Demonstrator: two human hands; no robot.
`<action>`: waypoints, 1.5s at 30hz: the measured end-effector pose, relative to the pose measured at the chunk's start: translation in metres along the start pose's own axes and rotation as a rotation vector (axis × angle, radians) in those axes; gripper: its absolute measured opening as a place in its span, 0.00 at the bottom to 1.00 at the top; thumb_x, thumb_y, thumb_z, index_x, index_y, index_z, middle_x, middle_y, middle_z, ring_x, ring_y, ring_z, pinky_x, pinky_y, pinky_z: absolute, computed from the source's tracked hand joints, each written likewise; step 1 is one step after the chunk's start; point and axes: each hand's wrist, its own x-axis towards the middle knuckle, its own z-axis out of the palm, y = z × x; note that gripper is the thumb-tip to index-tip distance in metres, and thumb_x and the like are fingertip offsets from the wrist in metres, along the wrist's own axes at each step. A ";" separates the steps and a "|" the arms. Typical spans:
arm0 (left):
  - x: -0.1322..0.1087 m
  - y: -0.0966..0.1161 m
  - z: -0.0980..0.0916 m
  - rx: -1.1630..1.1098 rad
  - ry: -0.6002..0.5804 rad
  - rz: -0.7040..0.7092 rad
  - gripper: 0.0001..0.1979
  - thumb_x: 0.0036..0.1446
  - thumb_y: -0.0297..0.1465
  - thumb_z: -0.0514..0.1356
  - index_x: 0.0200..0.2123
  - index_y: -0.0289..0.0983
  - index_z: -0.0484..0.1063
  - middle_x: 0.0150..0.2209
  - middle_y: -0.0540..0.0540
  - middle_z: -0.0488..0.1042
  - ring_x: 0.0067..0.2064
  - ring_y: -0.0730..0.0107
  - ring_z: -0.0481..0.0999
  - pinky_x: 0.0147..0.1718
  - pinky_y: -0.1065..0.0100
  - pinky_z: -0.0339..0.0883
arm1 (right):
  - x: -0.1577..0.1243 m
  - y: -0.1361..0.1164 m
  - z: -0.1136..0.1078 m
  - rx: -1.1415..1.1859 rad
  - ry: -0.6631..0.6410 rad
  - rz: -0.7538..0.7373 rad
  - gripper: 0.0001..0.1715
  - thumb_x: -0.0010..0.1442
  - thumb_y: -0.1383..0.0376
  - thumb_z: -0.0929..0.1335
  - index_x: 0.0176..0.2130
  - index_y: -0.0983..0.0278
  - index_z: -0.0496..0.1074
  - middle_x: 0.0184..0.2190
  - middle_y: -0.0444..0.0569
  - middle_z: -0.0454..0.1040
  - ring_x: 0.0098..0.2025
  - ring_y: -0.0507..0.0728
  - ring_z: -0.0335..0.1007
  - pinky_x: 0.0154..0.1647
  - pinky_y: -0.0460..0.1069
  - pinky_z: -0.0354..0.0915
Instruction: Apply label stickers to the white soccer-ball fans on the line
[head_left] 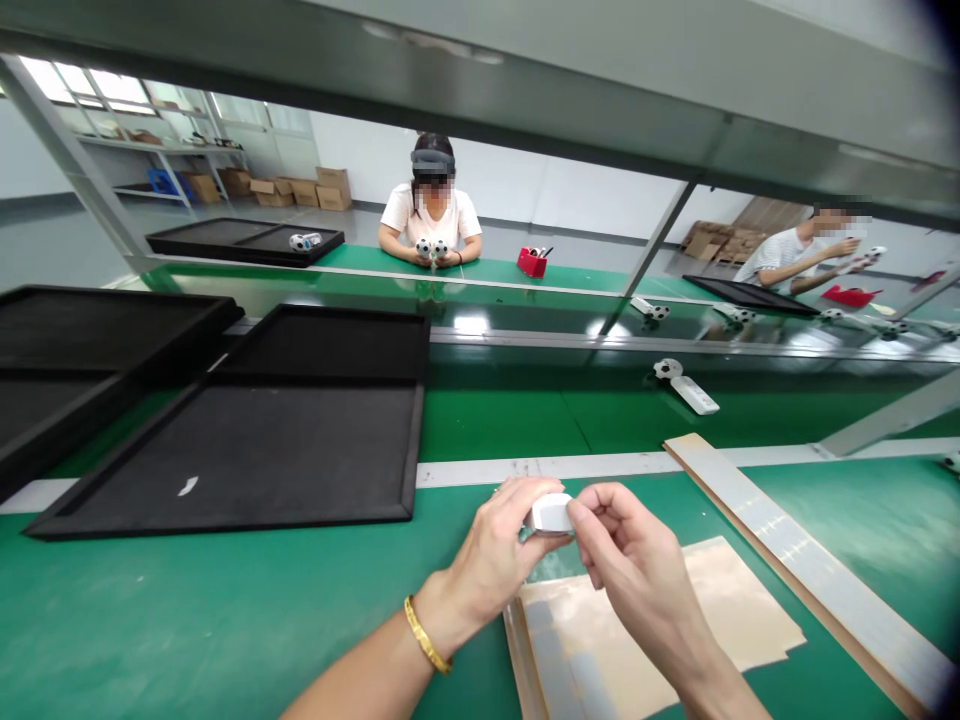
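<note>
Now in two hands: a small white piece [552, 513]

The person's left hand [495, 545] has thumb and fingers closed around the white piece, whose visible end is smooth, plain and round-cornered. The right hand [634, 550] brings thumb and fingertip together at its right edge; whether they pinch it cannot be told. Both hands are above a green worktop [247, 610], where a beige sheet [739, 600] lies under the right forearm and a long board [795, 545] slants beyond. To the left rests a black tray [300, 430]. Past the worktop, a white item with a football-patterned ball [694, 395] lies on a glossy green surface [510, 420]. Farther off, a co-worker [431, 215] sits holding two such balls; cardboard boxes [331, 190] stand near the wall.
</note>
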 end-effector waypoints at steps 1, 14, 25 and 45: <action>0.000 0.000 0.000 0.002 -0.005 -0.003 0.18 0.58 0.33 0.63 0.51 0.40 0.67 0.47 0.44 0.74 0.49 0.62 0.74 0.49 0.61 0.69 | 0.000 0.001 0.000 0.002 -0.001 0.002 0.18 0.60 0.50 0.66 0.30 0.61 0.64 0.18 0.38 0.61 0.19 0.50 0.55 0.21 0.46 0.52; -0.001 0.001 0.000 -0.012 0.000 -0.013 0.19 0.56 0.30 0.64 0.51 0.40 0.67 0.48 0.44 0.74 0.49 0.61 0.74 0.48 0.61 0.69 | 0.000 0.011 0.002 0.039 0.017 -0.060 0.18 0.60 0.50 0.66 0.31 0.62 0.65 0.18 0.38 0.61 0.19 0.49 0.53 0.19 0.45 0.50; -0.002 0.002 0.001 -0.011 -0.002 0.023 0.18 0.57 0.30 0.64 0.50 0.39 0.67 0.48 0.43 0.74 0.49 0.60 0.73 0.50 0.58 0.68 | -0.001 0.012 0.002 0.030 0.020 -0.066 0.18 0.60 0.50 0.66 0.30 0.61 0.64 0.17 0.38 0.60 0.19 0.49 0.53 0.19 0.45 0.51; -0.002 0.001 0.001 0.002 0.001 0.049 0.17 0.58 0.30 0.63 0.50 0.41 0.66 0.49 0.45 0.74 0.50 0.63 0.73 0.50 0.62 0.68 | 0.002 0.024 0.002 -0.213 0.077 -0.278 0.12 0.62 0.55 0.64 0.32 0.61 0.66 0.24 0.44 0.68 0.23 0.53 0.63 0.24 0.47 0.61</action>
